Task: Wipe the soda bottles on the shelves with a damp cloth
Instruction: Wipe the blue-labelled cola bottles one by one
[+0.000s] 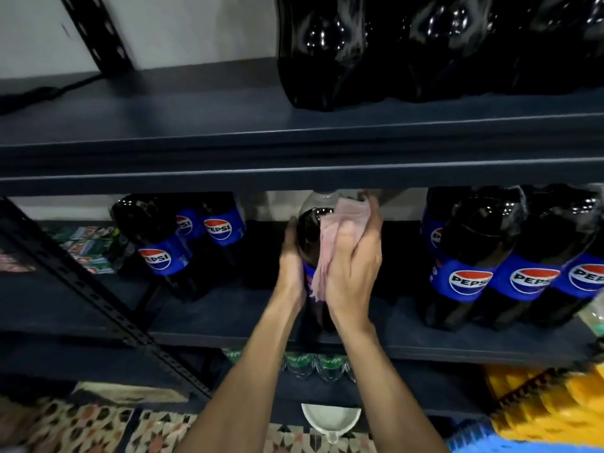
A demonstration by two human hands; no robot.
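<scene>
A large dark Pepsi bottle (310, 233) stands at the middle of the middle shelf (228, 325). My left hand (291, 259) holds its left side, fingers wrapped round the body. My right hand (354, 259) presses a pale pink cloth (330, 243) against the bottle's front and shoulder, with the cloth bunched under my fingers. The bottle's cap is hidden behind the upper shelf edge (294, 178), and its blue label shows only as a sliver between my hands.
Three Pepsi bottles (163, 243) stand at the left of the same shelf and several more (470, 263) at the right. Dark bottles (327, 53) fill the top shelf. Green-capped bottles (313, 364) sit on the lower shelf. A white bowl (330, 416) lies on the patterned floor.
</scene>
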